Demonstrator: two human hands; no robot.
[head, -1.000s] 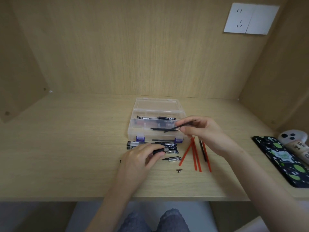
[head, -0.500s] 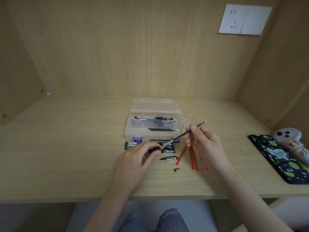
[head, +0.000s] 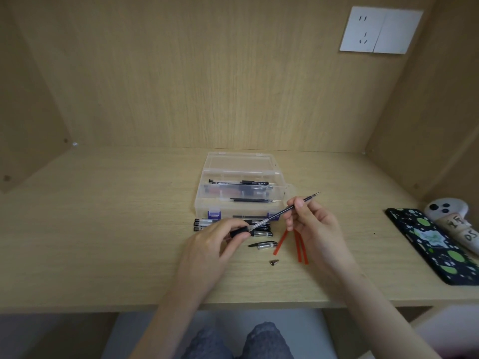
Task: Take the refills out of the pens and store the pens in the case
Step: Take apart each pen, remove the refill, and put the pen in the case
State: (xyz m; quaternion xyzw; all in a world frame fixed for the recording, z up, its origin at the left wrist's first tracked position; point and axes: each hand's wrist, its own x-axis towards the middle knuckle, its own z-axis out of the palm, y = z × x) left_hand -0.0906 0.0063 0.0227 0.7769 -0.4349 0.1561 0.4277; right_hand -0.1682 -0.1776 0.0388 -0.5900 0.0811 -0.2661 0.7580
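A clear plastic case (head: 241,212) stands open mid-desk, with a pen and black refills inside. My left hand (head: 215,244) pinches the black grip of a pen barrel (head: 242,231) just in front of the case. My right hand (head: 313,224) holds a thin black refill (head: 308,199) that slants up to the right, its lower end still in the barrel's clear tube. Several more black pens (head: 204,224) lie against the case's front. Red refills (head: 300,246) lie on the desk under my right hand.
A loose pen cap piece (head: 263,245) and a small metal tip (head: 274,262) lie on the desk in front of the pens. A dark patterned phone (head: 438,247) and a white plush toy (head: 456,216) sit at the right edge. A wall socket (head: 381,29) is above.
My right hand came away from the case and took hold of the refill, drawing it up and to the right out of the barrel that my left hand lifted.
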